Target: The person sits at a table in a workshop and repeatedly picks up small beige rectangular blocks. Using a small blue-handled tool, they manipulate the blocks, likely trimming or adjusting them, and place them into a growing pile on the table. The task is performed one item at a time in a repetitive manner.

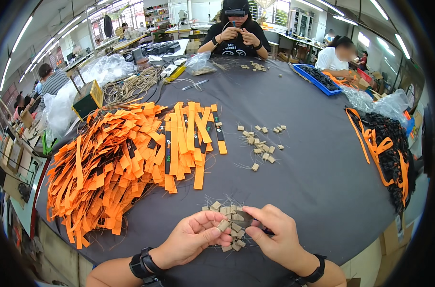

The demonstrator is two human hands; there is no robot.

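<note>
Between the thumb and fingers of my left hand [191, 239] is a small beige rectangular piece [223, 226]. My right hand [278, 235] is closed on a small dark flat-bladed tool [241, 218], its tip close to that piece; whether they touch, I cannot tell. Most of the tool's handle is hidden in my fingers. Under and between both hands lies a pile of similar beige pieces [237, 233] with thin loose threads sticking out. Farther off, a second scatter of these pieces [257, 141] lies on the dark grey tabletop [313, 172].
A large heap of orange and black strips [117, 162] covers the left side. Behind it are coiled cords [136, 85], a green-yellow box [88, 99] and clear plastic bags [107, 69]. Black-and-orange straps [387, 148] and a blue tray [318, 79] sit right. A person [236, 36] works opposite.
</note>
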